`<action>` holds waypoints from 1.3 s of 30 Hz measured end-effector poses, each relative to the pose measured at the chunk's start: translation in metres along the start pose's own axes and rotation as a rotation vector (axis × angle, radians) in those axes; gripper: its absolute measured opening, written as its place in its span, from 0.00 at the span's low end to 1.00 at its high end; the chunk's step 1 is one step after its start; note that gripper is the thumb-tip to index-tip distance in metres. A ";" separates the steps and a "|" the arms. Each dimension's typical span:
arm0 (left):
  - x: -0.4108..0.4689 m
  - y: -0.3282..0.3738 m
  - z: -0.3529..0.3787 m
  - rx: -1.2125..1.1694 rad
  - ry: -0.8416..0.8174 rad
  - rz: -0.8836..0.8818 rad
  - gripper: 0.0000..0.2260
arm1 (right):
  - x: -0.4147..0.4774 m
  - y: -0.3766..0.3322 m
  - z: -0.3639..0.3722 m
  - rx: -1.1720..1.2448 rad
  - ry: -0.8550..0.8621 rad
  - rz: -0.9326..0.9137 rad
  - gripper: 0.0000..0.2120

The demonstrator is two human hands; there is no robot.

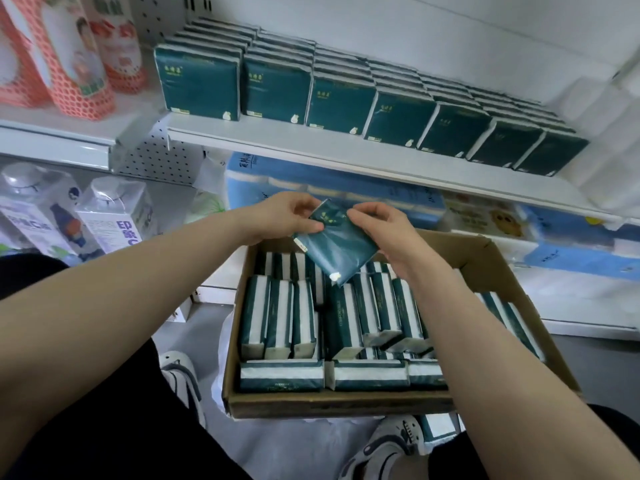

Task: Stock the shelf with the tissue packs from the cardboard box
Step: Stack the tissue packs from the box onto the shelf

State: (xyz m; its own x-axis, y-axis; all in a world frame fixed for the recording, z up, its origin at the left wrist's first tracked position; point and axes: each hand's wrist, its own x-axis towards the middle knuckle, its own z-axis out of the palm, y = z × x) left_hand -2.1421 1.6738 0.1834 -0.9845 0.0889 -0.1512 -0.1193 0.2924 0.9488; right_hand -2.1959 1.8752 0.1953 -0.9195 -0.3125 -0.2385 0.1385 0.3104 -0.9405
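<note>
between both hands a pack (337, 247) hangs tilted, just above the box (479, 256): left hand (287, 216) pinches its top corner, right hand (384, 230) pinches the opposite edge. best to square it upright, face out, before lifting it to the shelf (311, 147) beyond the grip.

- The white shelf (346, 157) carries dark green tissue packs (341, 98), upright in rows running front to back.
- A neighbouring shelf (52, 143) to the left holds red-and-white packages (79, 81).
- The grey floor (595, 368) bears the open cardboard box (346, 405), just below the shelf's front edge.
</note>
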 end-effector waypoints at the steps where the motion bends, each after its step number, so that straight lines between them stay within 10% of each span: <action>1: -0.001 0.003 -0.004 -0.024 0.048 0.013 0.13 | 0.002 0.001 -0.001 0.010 0.016 -0.011 0.14; 23: 0.011 0.022 -0.093 -0.021 0.735 0.205 0.19 | 0.076 -0.089 0.068 0.017 0.139 -0.381 0.18; 39: 0.029 0.013 -0.100 -0.023 0.835 0.189 0.20 | 0.107 -0.087 0.101 -0.003 0.206 -0.405 0.15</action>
State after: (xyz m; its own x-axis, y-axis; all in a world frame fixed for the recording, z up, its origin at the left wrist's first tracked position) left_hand -2.1851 1.5854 0.2192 -0.7588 -0.5991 0.2554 0.0626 0.3233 0.9442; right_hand -2.2696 1.7242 0.2272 -0.9533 -0.2241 0.2023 -0.2486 0.2023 -0.9473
